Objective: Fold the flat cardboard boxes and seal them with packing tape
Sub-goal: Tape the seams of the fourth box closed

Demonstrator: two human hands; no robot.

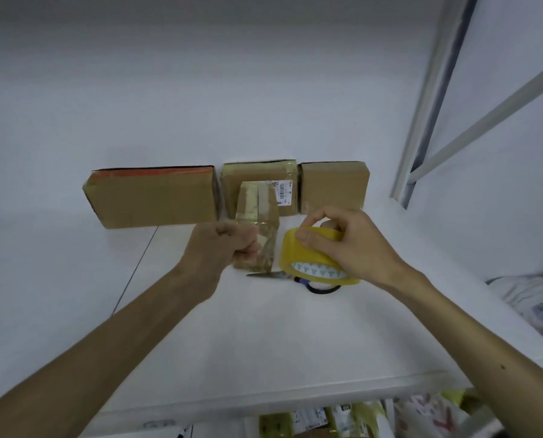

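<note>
The small cardboard box (257, 213) stands tilted at mid-surface, its brown face glossy with strips of clear tape. The left hand (229, 245) grips its lower left edge, fingers curled tight. Just beside it, the right hand (342, 238) clamps the yellow tape roll (314, 257), thumb on the outer band and fingers over the top. Scissors (267, 274) lie under both. Three sealed boxes (153, 200) line the wall (232, 90) behind. A broad stretch of white surface (263, 336) runs from the hands to its near edge.
</note>
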